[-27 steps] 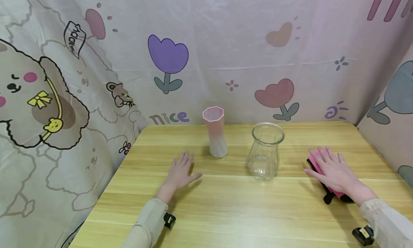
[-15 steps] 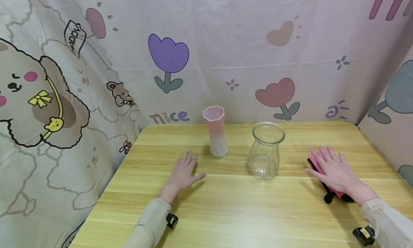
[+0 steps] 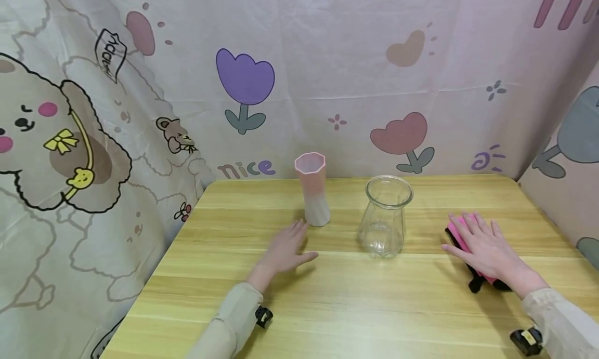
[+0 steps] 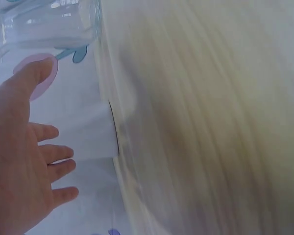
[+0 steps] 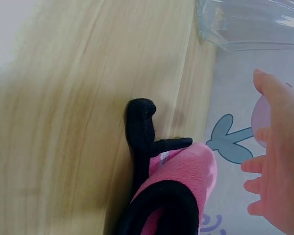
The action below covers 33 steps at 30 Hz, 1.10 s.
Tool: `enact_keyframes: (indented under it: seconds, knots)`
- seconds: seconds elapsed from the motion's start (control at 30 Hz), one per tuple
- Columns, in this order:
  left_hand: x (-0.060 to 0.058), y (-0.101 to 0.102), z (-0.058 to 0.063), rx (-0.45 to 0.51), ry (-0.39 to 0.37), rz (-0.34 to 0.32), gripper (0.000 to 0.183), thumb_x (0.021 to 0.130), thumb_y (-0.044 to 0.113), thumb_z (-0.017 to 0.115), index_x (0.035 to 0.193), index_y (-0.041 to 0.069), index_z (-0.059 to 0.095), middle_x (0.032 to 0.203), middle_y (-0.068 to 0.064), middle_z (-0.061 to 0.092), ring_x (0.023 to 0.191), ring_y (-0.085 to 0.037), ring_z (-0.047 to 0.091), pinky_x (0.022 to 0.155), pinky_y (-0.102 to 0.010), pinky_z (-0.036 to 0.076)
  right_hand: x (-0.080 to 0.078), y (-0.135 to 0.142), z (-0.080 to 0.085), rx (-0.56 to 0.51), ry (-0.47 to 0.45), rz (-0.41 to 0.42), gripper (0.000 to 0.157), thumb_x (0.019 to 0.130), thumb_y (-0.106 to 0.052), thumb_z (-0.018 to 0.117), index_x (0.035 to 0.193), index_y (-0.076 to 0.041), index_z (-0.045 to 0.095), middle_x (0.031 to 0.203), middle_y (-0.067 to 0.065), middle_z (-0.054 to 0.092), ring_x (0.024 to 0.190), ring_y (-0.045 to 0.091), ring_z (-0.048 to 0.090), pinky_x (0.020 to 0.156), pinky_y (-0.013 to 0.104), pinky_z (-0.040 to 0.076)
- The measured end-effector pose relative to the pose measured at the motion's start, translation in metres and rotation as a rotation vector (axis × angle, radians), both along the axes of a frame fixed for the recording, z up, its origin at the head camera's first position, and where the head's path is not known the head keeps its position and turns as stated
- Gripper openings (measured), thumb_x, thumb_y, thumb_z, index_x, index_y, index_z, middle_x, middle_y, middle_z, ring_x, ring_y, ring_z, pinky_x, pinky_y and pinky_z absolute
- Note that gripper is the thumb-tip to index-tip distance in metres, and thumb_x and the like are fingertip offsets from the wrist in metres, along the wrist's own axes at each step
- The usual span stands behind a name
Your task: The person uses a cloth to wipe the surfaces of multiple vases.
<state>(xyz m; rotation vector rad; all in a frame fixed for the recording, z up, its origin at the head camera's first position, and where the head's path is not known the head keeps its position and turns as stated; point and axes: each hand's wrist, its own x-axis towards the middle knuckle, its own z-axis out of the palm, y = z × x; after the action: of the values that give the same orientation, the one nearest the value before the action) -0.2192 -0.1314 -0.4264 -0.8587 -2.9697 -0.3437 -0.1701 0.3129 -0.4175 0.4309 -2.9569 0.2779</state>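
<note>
My left hand (image 3: 284, 250), fingers straight and thumb spread, is over the table with its fingertips close to the base of a pink-and-white vase (image 3: 314, 193). The head view does not settle whether they touch. In the left wrist view the same hand (image 4: 19, 156) holds nothing. To the vase's right stands a clear glass vase (image 3: 383, 218) with a flared rim. My right hand (image 3: 484, 247) spreads over a folded pink cloth (image 3: 456, 235) with black trim, covering much of it. In the right wrist view, a gap separates that hand (image 5: 279, 161) from the cloth.
Both vases stand upright on the wooden table (image 3: 355, 307). A printed curtain (image 3: 337, 63) hangs along the table's back edge and both sides. Dark wrist cameras sit under both cream sleeves.
My left hand has moved right, towards the base of the pink-and-white vase. My right hand stays over the cloth, and the vases have not moved.
</note>
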Motion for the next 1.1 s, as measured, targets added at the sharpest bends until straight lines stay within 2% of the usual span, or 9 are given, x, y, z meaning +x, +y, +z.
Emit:
enact_keyframes:
  seconds: [0.13,0.33,0.4,0.57,0.83,0.97,1.1]
  knots:
    - [-0.004,0.013,0.0,0.034,-0.004,-0.056,0.083,0.084,0.054,0.053,0.14,-0.002,0.027,0.145,-0.017,0.027,0.132,-0.033,0.026,0.109,-0.046,0.024,-0.001,0.001,-0.001,0.0,0.0,-0.004,0.08,0.09,-0.05,0.044,0.144,-0.002,0.011,0.141,0.035,0.014,0.132,0.047,-0.001,0.103,0.063,-0.009]
    - [-0.008,0.032,0.003,0.089,0.02,-0.106,0.08,0.082,0.053,0.056,0.139,0.001,0.032,0.143,-0.014,0.033,0.131,-0.029,0.03,0.108,-0.044,0.027,-0.001,0.002,-0.003,-0.001,-0.006,0.001,0.082,0.09,-0.05,0.044,0.146,-0.007,0.003,0.141,0.035,0.013,0.132,0.046,-0.004,0.103,0.06,-0.015]
    - [-0.009,0.037,0.003,0.101,0.02,-0.112,0.08,0.082,0.053,0.057,0.139,0.003,0.031,0.144,-0.013,0.032,0.131,-0.027,0.03,0.107,-0.043,0.028,-0.001,0.002,-0.004,-0.003,-0.012,0.002,0.081,0.09,-0.05,0.044,0.145,-0.006,0.004,0.141,0.035,0.012,0.132,0.046,-0.004,0.102,0.059,-0.017]
    - [-0.011,0.05,0.005,0.121,0.009,-0.128,0.081,0.08,0.053,0.059,0.14,0.005,0.031,0.145,-0.011,0.031,0.131,-0.024,0.031,0.107,-0.041,0.029,-0.003,0.002,-0.003,-0.014,-0.039,-0.001,0.081,0.09,-0.05,0.043,0.145,-0.002,0.008,0.142,0.035,0.01,0.131,0.047,-0.004,0.102,0.059,-0.018]
    - [-0.014,0.073,0.008,0.179,0.005,-0.182,0.08,0.078,0.05,0.063,0.139,0.007,0.034,0.143,-0.008,0.035,0.13,-0.022,0.034,0.108,-0.034,0.028,-0.005,0.004,0.0,-0.028,-0.063,-0.009,0.082,0.091,-0.05,0.042,0.144,-0.002,0.004,0.142,0.035,0.009,0.131,0.047,-0.004,0.102,0.061,-0.015]
    - [-0.017,0.086,0.009,0.243,-0.03,-0.195,0.081,0.077,0.047,0.066,0.139,0.007,0.034,0.142,-0.008,0.036,0.129,-0.021,0.034,0.109,-0.031,0.026,-0.006,0.004,0.001,-0.044,-0.048,-0.019,0.082,0.091,-0.049,0.044,0.143,0.002,0.009,0.141,0.036,0.013,0.129,0.051,0.005,0.103,0.064,-0.009]
    - [-0.019,0.099,0.01,0.275,-0.057,-0.2,0.083,0.075,0.044,0.07,0.139,0.008,0.033,0.142,-0.007,0.036,0.129,-0.02,0.035,0.108,-0.031,0.027,-0.009,0.003,0.0,-0.032,-0.01,-0.049,0.082,0.089,-0.049,0.046,0.142,0.005,0.013,0.136,0.038,0.022,0.122,0.055,0.019,0.1,0.067,0.008]
